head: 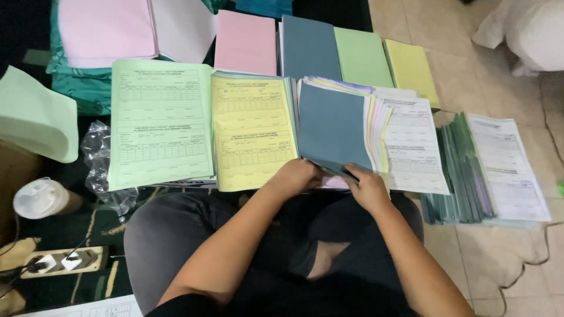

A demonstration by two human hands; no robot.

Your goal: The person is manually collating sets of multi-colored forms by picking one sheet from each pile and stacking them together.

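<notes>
Blue-grey cover sheet [332, 126] tops the mixed-colour stack [376, 126], centre, before the lap; left hand [296, 176] and right hand [367, 186] both pinch its near edge; yellow forms [252, 132] just left.

A pile of green forms [160, 123] lies next to a pile of yellow forms [252, 129]. Behind them are pink sheets [245, 42], light green sheets [361, 57] and yellow sheets [411, 69]. A cup with a white lid [40, 198] stands on the floor near a power strip [61, 262]. A crinkly clear bag [100, 155] lies close by.
</notes>
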